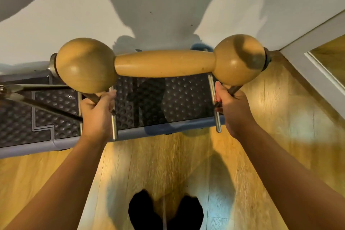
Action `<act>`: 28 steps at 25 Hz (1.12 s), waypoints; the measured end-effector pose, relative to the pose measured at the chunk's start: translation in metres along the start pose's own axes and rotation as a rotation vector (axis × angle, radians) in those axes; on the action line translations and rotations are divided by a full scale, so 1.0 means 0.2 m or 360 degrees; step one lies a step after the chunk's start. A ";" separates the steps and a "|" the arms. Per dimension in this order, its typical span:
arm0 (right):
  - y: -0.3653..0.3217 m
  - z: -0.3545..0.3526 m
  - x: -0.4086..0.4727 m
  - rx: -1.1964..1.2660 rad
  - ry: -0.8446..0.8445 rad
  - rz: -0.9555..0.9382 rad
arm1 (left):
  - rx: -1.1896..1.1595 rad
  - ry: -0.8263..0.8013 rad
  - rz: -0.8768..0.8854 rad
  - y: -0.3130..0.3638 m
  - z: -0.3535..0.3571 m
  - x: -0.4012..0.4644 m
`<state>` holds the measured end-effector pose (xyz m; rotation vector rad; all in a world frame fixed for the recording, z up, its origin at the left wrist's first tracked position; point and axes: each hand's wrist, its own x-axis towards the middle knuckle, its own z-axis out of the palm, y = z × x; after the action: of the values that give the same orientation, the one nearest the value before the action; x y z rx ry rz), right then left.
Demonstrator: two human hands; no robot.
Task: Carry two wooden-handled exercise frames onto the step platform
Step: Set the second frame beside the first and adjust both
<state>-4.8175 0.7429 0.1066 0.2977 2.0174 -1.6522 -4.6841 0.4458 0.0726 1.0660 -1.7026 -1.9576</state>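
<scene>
Above the step platform (149,99), my left hand (97,112) and right hand (233,108) each curl around a metal leg of the wooden-handled frame (164,63), holding it aloft. A second frame (37,97) rests at the platform's left. No writing shows. Wooden floor (158,164) lies open before the platform's edge.

The frame (164,62) is a tan wooden bar with a big ball at each end, carried on thin metal legs and held level above the platform (177,99). The platform is dark and studded with a grey-blue rim, lying on the floor against the wall.
</scene>
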 end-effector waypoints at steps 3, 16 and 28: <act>0.06 0.06 0.03 -0.0026 0.0031 0.0066 | 0.0016 -0.0040 0.0023 -0.06 -0.02 0.05; 0.21 0.13 0.14 -0.0096 0.0068 0.0074 | -0.0104 0.0193 -0.0125 -0.30 0.00 0.07; 0.22 0.20 0.13 -0.0059 0.0306 0.0263 | 0.0141 0.0182 -0.0276 -0.18 0.02 0.02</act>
<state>-4.8079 0.7108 0.0501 0.6140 2.0965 -1.5325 -4.6807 0.4539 0.0376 1.3718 -1.6993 -1.8959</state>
